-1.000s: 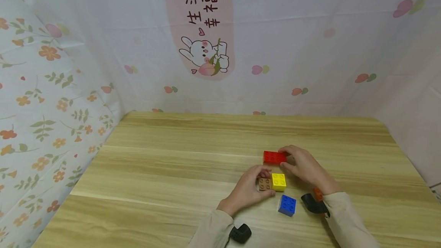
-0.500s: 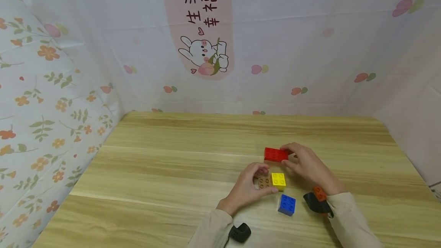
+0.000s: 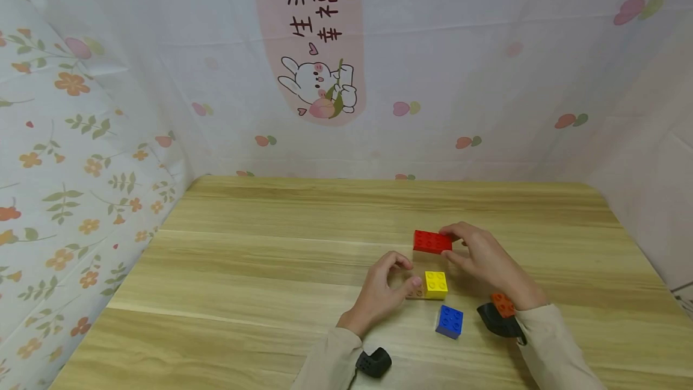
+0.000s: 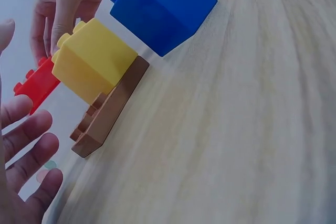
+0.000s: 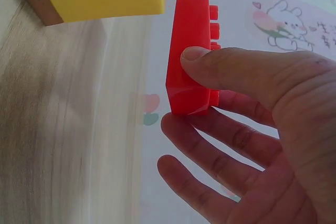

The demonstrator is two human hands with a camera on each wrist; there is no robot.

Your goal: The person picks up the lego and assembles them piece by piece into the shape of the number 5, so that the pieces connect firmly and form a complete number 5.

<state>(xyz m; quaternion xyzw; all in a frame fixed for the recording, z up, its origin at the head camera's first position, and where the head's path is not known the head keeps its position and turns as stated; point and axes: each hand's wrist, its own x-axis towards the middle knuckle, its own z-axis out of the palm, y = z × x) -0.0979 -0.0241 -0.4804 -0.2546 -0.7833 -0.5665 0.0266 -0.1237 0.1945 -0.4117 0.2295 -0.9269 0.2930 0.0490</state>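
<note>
A red brick (image 3: pixel 429 242) is pinched between the thumb and fingers of my right hand (image 3: pixel 486 260), held a little above the table behind the other bricks. In the right wrist view the thumb lies on its long side, studs facing up and away. A yellow brick (image 3: pixel 435 285) sits on one end of a low brown brick (image 4: pixel 112 111), whose other studs show bare in the left wrist view. My left hand (image 3: pixel 377 290) is beside the brown brick's free end, fingers spread and loosely bent, holding nothing. From the head view, its thumb partly hides the brown brick.
A blue brick (image 3: pixel 449 322) stands on the table (image 3: pixel 260 294) nearer to me than the yellow one. An orange brick (image 3: pixel 503 304) lies by the right wrist, partly hidden by the black wrist camera (image 3: pixel 497 321). A printed cloth (image 3: pixel 465 65) hangs behind the table.
My left hand has drawn back leftward from the brown and yellow bricks, its thumb leaving the yellow brick's front. My right hand has raised the red brick slightly and moved it away from me.
</note>
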